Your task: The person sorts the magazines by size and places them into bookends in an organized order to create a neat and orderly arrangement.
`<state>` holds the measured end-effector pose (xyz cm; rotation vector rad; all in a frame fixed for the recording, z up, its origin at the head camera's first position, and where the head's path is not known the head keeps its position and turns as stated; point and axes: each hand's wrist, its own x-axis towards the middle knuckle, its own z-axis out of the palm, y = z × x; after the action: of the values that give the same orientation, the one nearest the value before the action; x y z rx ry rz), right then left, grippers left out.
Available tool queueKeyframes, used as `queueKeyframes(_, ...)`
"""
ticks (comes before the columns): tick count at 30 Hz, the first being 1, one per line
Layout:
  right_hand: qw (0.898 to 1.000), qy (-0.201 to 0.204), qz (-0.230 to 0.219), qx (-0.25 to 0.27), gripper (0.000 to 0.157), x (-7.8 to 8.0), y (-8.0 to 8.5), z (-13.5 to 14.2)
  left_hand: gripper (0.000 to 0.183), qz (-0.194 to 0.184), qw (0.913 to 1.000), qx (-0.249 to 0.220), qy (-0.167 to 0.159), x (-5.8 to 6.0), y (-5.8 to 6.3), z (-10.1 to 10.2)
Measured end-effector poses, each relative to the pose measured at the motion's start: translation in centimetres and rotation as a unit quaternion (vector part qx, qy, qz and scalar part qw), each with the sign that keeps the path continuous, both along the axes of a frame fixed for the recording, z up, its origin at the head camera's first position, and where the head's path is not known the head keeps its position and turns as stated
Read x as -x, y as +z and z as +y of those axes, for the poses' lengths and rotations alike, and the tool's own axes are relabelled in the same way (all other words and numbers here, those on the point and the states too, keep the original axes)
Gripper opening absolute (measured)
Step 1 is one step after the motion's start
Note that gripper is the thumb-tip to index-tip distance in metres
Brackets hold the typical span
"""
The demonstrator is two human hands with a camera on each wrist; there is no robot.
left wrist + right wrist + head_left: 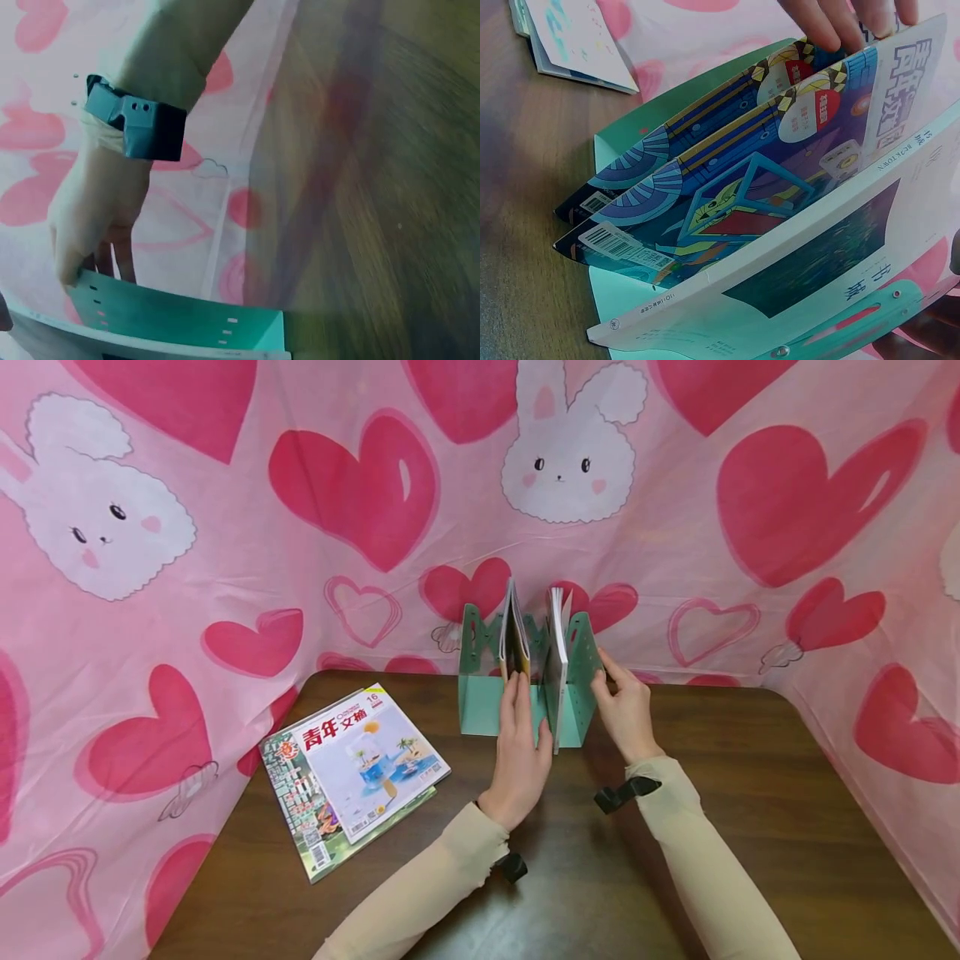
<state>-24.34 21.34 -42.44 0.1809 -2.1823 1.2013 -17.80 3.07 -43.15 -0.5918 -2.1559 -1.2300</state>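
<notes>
A mint-green expandable bookend stands at the back of the table, with perforated side panels. My right hand grips its right side panel, thumb on one side and fingers on the other. Two dark-blue magazines with matching covers stand inside, leaning together at the top. My left hand touches their near edge with extended fingers, the thumb apart. Between the blue magazines and the right panel stands a white-spined magazine, upright and slightly tilted.
Left on the brown wooden table lies a white-covered magazine on top of a green one. A pink cloth with hearts and rabbits hangs behind and at both sides. Each wrist wears a black camera strap.
</notes>
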Motion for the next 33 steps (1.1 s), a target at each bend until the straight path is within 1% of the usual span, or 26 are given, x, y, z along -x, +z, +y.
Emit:
queueKeyframes(2, 1.0, 0.0, -0.003, 0.0, 0.04, 0.0, 0.0, 0.0, 0.073, 0.026, 0.9996, 0.001, 0.008, 0.1, -0.1, -0.2)
queueKeyframes(5, 1.0, 0.002, -0.007, 0.001, 0.041, 0.0, 0.1, 0.1, 0.066, 0.043, 0.999, -0.011, 0.009, 0.2, -0.2, -0.6)
queueKeyframes(10, 1.0, 0.005, -0.015, 0.003, 0.041, 0.1, 0.0, 0.2, 0.042, 0.028, 0.9991, -0.03, 0.004, 0.7, -0.7, -1.1)
queueKeyframes(13, 1.0, 0.006, -0.019, 0.002, 0.041, 0.1, 0.0, 0.2, 0.027, 0.008, 0.9993, -0.035, 0.009, 1.2, -1.0, -1.5)
queueKeyframes(15, 1.0, 0.008, -0.021, 0.003, 0.041, 0.1, -0.1, 0.2, 0.02, -0.009, 0.9992, -0.037, 0.009, 1.5, -1.3, -1.7)
queueKeyframes(17, 1.0, 0.008, -0.022, 0.004, 0.041, 0.1, -0.1, 0.2, 0.017, -0.021, 0.999, -0.038, 0.011, 1.8, -1.5, -1.9)
queueKeyframes(20, 1.0, 0.006, -0.022, 0.004, 0.041, 0.0, -0.1, 0.1, 0.015, -0.026, 0.9989, -0.037, 0.015, 2.2, -1.9, -2.3)
queueKeyframes(24, 1.0, 0.003, -0.017, 0.003, 0.041, 0.0, -0.1, 0.1, 0.015, -0.015, 0.9992, -0.025, 0.028, 2.6, -2.5, -2.7)
queueKeyframes(29, 1.0, 0.004, -0.015, 0.003, 0.041, 0.0, -0.1, 0.1, 0.02, -0.003, 0.9984, 0.014, 0.054, 3.0, -3.1, -3.1)
queueKeyframes(33, 1.0, 0.005, -0.016, 0.002, 0.041, 0.0, -0.1, 0.2, 0.017, 0.004, 0.9981, 0.025, 0.055, 3.4, -3.2, -3.1)
